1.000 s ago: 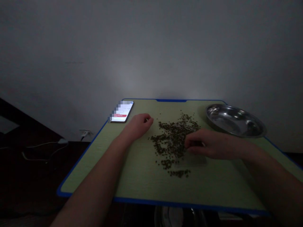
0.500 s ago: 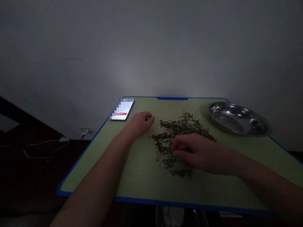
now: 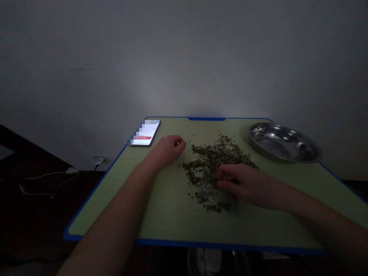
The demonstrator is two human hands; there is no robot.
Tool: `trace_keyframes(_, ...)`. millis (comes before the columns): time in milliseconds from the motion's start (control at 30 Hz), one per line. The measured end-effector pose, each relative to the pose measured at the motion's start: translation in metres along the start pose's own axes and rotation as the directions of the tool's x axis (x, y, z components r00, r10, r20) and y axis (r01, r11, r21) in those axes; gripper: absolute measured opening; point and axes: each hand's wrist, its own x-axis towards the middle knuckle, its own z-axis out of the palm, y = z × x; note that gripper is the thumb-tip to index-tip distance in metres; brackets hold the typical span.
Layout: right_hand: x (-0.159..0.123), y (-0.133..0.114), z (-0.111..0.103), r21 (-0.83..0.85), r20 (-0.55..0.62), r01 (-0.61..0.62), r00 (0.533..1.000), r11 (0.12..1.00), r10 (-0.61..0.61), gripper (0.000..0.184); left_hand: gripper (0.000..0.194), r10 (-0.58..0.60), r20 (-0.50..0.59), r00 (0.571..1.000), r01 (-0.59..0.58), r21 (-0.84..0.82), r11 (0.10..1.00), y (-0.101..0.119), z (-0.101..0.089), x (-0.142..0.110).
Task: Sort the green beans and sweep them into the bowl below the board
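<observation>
Small dark greenish-brown beans or seeds [image 3: 198, 166] lie scattered in a loose layer over the middle of the pale green table [image 3: 161, 207]. Over their near part is a see-through, glinting patch like thin plastic [image 3: 206, 189]; its outline is blurred. My right hand [image 3: 241, 182] is low over the right side of the seeds, thumb and fingers curled into a pinch beside this patch. What it pinches, if anything, cannot be made out. Left of the seeds, my left hand [image 3: 169, 149] rests on the table with fingers curled closed; their inside is hidden.
A shiny steel basin [image 3: 284, 143] stands at the table's back right. A lit phone [image 3: 145, 134] lies at the back left edge. Behind is a wall with a plugged-in charger [image 3: 99, 161] and white cables. Another metal vessel [image 3: 217, 262] shows below the front edge.
My right hand has shifted slightly right, and the see-through patch beside it looks changed in shape. My left hand keeps its place on the table. The whole view has moved a little.
</observation>
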Motion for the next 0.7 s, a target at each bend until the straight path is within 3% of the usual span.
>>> trace_keyframes(300,-0.01,0.016,-0.009,0.082,-0.029,-0.043,0.999,0.996,0.046,0.013,0.027,0.0,-0.007,1.0,0.0,0.003,1.0,0.001,0.001,0.001)
trace_keyframes(700,-0.008,-0.01,0.012,0.029,-0.07,0.025,0.997,0.999,-0.023,0.007,0.027,0.027,0.01,1.0,-0.027,0.01,1.0,0.0,0.002,0.001)
